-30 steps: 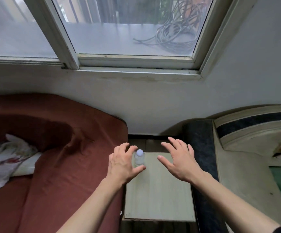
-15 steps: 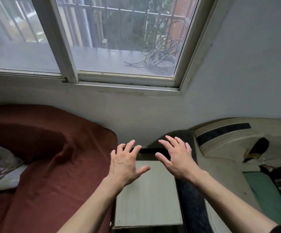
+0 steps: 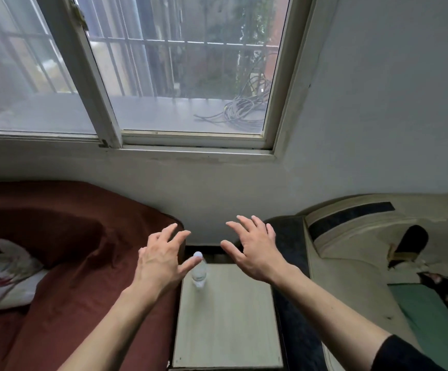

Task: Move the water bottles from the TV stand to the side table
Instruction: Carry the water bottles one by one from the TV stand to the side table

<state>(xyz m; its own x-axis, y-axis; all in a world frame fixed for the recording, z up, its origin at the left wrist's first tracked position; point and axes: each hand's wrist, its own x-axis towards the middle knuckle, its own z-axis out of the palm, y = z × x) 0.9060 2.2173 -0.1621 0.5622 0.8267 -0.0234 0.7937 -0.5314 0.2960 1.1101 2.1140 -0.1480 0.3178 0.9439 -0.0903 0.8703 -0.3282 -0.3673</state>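
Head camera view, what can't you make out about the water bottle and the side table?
- Water bottle: label too small and blurred to read; water level unclear.
- Left hand: thumb overlaps the bottle's neck, so contact cannot be told.
- Side table: legs and front hidden below its top and the frame edge.
- TV stand: out of frame.

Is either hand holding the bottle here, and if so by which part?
Neither. Both hands, left and right, are open above the bottle, which stands free.

Left hand (image 3: 161, 261): raised, palm down, fingers spread, holding nothing. Right hand (image 3: 255, 251): likewise. Both forearms bare, reaching forward.
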